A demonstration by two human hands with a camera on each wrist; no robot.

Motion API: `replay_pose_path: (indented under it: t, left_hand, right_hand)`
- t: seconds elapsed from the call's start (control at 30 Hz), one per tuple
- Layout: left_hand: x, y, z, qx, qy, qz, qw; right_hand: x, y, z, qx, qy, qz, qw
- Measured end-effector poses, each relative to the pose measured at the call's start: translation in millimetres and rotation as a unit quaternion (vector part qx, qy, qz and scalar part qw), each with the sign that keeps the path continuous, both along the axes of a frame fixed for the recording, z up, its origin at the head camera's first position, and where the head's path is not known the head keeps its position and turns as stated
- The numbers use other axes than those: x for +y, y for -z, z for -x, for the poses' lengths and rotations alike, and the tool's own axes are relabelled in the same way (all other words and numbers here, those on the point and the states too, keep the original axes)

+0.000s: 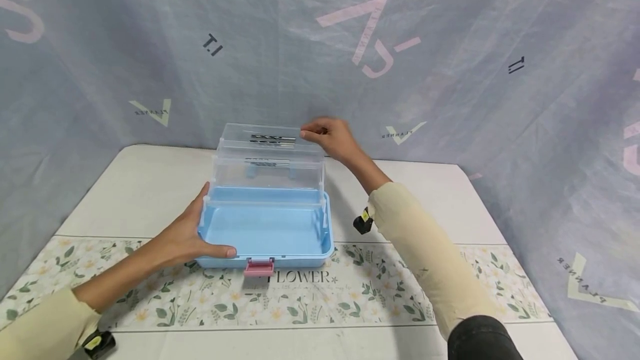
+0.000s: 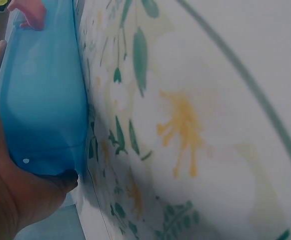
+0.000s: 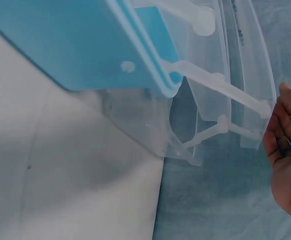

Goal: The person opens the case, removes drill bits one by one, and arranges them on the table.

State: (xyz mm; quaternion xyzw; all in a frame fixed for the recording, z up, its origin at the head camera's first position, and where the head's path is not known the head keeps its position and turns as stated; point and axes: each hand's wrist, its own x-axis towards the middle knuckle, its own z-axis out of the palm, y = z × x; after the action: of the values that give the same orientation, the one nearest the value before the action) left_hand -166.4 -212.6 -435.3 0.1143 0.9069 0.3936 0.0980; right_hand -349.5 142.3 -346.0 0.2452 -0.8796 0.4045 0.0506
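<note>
A blue plastic storage box (image 1: pixel 265 232) stands on the table, its clear stepped trays (image 1: pixel 270 178) raised over the back half. My left hand (image 1: pixel 187 238) grips the box's left end, thumb along the front rim and fingers round the side. At the top tray's (image 1: pixel 240 133) right corner, my right hand (image 1: pixel 334 136) pinches the edge between thumb and fingers. White hinge arms (image 3: pixel 225 90) link the trays in the right wrist view. Slender dark-and-silver pieces (image 1: pixel 272 140) show through the upper trays. A pink latch (image 1: pixel 259 268) hangs down at the front. The box's front compartment is bare.
The box rests partly on a floral-printed band of the white table cover (image 1: pixel 400 288). A grey printed curtain (image 1: pixel 280 60) hangs close behind the raised trays and along both sides of the table.
</note>
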Motion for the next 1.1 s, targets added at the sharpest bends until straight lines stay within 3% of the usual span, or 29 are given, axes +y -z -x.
replay_pose_path:
  t: [0.3, 0.8, 1.1]
  left_hand:
    - [0.6, 2.4, 2.1, -0.001, 0.001, -0.001, 1.0]
    - [0.3, -2.8, 0.2, -0.013, -0.003, 0.016, 0.9998]
    - [0.3, 0.4, 0.0, -0.023, -0.005, 0.009, 0.9997]
  right_hand:
    - [-14.1, -0.2, 11.8, 0.008, -0.031, -0.058, 0.998]
    - [-30.4, -4.5, 17.8, -0.017, -0.034, -0.141, 0.989]
    - [-35.5, -0.9, 19.1, 0.003, -0.026, -0.179, 0.984]
